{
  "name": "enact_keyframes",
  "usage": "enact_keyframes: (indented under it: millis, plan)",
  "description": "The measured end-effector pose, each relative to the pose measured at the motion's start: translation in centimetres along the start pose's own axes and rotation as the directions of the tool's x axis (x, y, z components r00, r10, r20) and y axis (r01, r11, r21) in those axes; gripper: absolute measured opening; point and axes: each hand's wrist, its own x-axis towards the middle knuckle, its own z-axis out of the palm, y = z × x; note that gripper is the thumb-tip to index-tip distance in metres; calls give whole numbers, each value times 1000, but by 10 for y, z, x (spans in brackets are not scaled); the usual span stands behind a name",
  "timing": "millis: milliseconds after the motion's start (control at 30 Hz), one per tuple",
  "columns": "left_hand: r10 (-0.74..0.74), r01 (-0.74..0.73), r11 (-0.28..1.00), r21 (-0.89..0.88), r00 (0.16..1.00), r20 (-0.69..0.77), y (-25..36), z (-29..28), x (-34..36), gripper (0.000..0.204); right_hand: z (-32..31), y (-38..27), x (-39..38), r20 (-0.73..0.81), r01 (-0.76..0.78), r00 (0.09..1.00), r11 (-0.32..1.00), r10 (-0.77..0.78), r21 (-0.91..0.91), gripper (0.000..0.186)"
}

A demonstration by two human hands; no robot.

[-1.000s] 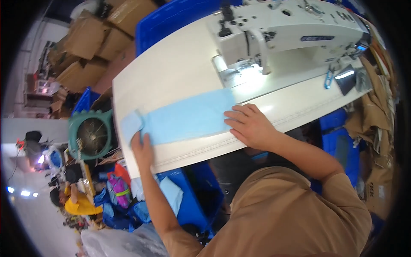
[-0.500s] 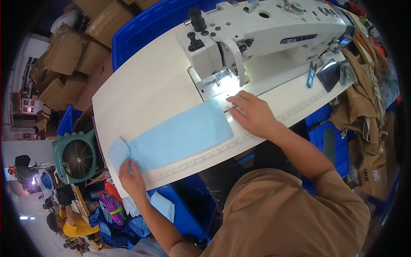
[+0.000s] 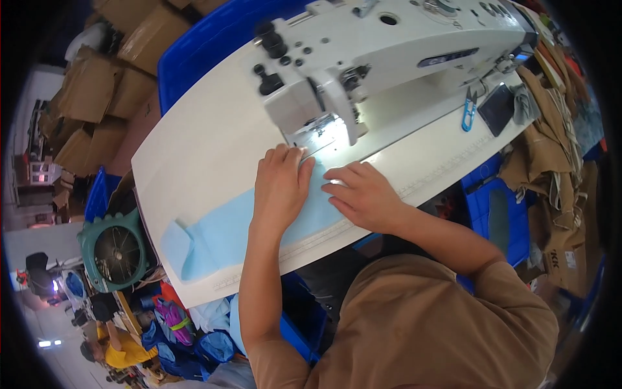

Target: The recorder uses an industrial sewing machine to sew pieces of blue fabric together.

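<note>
Light-blue fabric strip (image 3: 220, 230) lay flat on your white surface (image 3: 194, 162), running up to the white sewing machine (image 3: 363, 65). Your left hand (image 3: 280, 188) and right hand (image 3: 363, 194) pressed it down, fingers spread flat, gripping nothing.

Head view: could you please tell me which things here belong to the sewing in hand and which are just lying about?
In use:
- light blue fabric strip, under both hands
- left hand and right hand, flat on it
- white sewing machine, lamp lit
- white table

Lying about:
- blue thread snips
- dark phone
- green fan
- cardboard boxes
</note>
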Motion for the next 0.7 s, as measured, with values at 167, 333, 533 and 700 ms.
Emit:
enact_keyframes:
  millis: [167, 333, 533, 700]
  plan:
    - [-111, 111, 994, 14, 976, 189, -1, 12, 12, 16, 3, 6, -1, -3, 0, 1000, 998, 0, 60, 27]
    - [-166, 299, 754, -584, 948, 270, -18, 15, 8, 13, -3, 1, 7, -146, -219, 947, 907, 287, 359, 18]
    - [-92, 313, 418, -853, 949, 303, -26, 16, 4, 14, -10, 11, 5, 11, -213, 975, 917, 222, 337, 11]
    - [-133, 359, 446, -820, 932, 336, -25, 18, 2, 18, -13, 6, 6, 28, -189, 980, 890, 195, 415, 13]
